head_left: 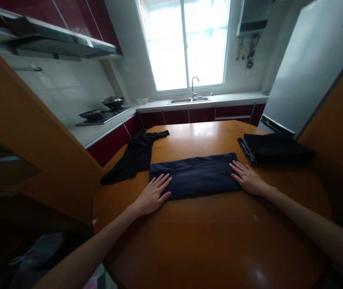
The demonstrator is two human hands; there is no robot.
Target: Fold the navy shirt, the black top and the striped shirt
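A dark navy garment, folded into a long flat rectangle, lies across the middle of the wooden table. My left hand rests on its left end, palm down, fingers stretched out. At the opposite end, my right hand lies with spread fingertips on the cloth. Neither hand grips anything. What kind of garment it is cannot be made out in its folded state.
A black long-sleeved garment lies loosely at the table's left. Folded dark clothes are stacked at the right. Beyond stand a counter with a sink, a stove with pans, and a refrigerator on the right.
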